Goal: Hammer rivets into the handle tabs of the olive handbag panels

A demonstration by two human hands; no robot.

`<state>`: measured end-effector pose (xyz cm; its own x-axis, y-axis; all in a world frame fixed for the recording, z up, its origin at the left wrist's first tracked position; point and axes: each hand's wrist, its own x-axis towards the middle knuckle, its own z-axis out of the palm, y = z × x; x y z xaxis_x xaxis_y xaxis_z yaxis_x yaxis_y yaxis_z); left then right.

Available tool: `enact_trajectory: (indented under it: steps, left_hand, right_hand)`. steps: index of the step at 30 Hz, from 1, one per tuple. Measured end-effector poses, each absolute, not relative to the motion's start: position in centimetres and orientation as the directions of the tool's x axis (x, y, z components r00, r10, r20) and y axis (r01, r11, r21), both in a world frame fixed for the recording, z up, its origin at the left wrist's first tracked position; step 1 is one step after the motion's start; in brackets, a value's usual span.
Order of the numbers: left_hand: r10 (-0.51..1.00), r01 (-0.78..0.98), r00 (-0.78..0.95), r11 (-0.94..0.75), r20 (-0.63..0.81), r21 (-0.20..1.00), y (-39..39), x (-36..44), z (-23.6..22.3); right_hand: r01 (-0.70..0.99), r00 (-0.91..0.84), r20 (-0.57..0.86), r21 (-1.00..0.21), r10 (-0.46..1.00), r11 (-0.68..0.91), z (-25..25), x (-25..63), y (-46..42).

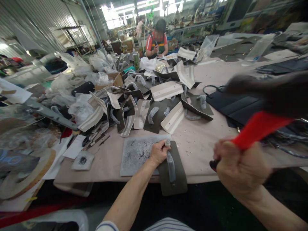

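Work table [204,138], paper-covered, fills the middle. Heap of panels [167,90] on it, pale and dark faces mixed, several with plastic-wrapped handles. Nearer the person: grey slab [134,150], scuffed and cracked on top. Dark panel [178,157] lies at the slab's right side, partly over it, at the front of the table; long axis runs roughly away from the person, near end hanging past the table edge. Wrapped strap handle [171,170] lies lengthwise along it.

Key relation: hammer [261,128] is up in the air, right of and well apart from the metal tool [167,143], which stands about upright at the strap handle's far end. Left hand [158,152] is the one at the panel, fingers closed in a pinch round the metal tool, its round top showing above them. Right hand [240,166] is off to the right, clear of the panel, fist wrapped round the hammer's grip; red shaft slants up and right from it. Hammer head is motion-blurred, so which face points at the tool can't be told.

Containers: cardboard box [116,79] behind the heap's left side, clear plastic bunched about it, inside hidden. Clear bottle [261,48] at far right, leaning to the right.

Smallest: loose pale bits [188,150] scattered on the table right of the panel.
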<state>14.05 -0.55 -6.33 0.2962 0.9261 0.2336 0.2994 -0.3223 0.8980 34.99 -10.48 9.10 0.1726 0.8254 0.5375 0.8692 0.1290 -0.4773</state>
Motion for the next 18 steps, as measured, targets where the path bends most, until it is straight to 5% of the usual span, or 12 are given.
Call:
enact_trajectory:
  steps: [4,12,16,18]
  left_hand:
    - [0.932,0.316,0.289,-0.308,0.218,0.897,-0.5,14.0,-6.4]
    - [0.926,0.287,0.305,-0.311,0.221,0.906,-0.7,14.0,-6.1]
    - [0.93,0.273,0.291,-0.303,0.222,0.913,-0.6,14.0,-6.1]
    - [0.932,0.27,0.286,-0.301,0.222,0.915,-0.6,13.9,-6.2]
  right_hand:
    - [0.91,-0.101,0.09,-0.393,0.991,0.129,4.1,35.6,-11.1]
    - [0.871,0.095,-0.302,-0.437,0.949,-0.226,-2.1,39.3,-9.6]
    - [0.956,0.129,-0.051,-0.261,0.99,-0.138,-3.8,38.0,-9.4]
    - [0.938,0.059,0.134,-0.346,0.989,-0.009,-3.2,35.3,-9.7]
